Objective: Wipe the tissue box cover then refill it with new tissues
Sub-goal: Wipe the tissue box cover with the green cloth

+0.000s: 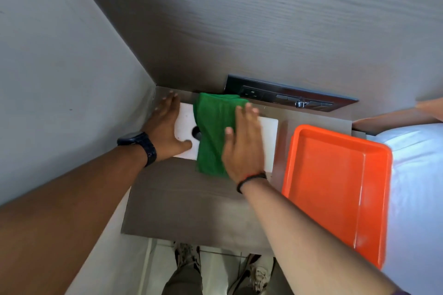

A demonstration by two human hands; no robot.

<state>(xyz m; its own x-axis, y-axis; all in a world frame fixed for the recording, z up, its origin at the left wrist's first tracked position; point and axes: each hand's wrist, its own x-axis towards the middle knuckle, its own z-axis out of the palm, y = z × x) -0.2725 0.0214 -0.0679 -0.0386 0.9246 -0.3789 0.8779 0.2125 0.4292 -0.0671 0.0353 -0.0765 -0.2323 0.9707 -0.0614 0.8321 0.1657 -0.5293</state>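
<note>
a grey-brown wood-grain nightstand (182,201) sits in a corner, bounded by a plain grey wall on the left and a wood-grain panel behind. a dark switch and socket plate (291,97) is mounted low on the rear panel, just above the back edge of the surface.

the white tissue box cover (269,136) lies flat at the back of the nightstand, near the corner, its long side running left to right. a dark round opening (197,132) shows in its top face, partly covered.

a green cloth (214,132) is draped across the middle of the cover, reaching from the rear edge to past the front edge, where it overhangs onto the surface.

the left hand (167,129), with a dark watch (140,145) on the wrist, rests flat on the left end of the cover; fingers extended and slightly spread, thumb lying along the front edge. it grips nothing.

the right hand (243,143), with a dark band at the wrist, presses flat on the cloth, fingers straight and close together, thumb apart to the left.

an orange plastic tray (335,189) lies just right of the cover, tilted, part on the nightstand and part on a white bed sheet (417,199). two shoes (187,255) show on the tiled floor below the front edge.
</note>
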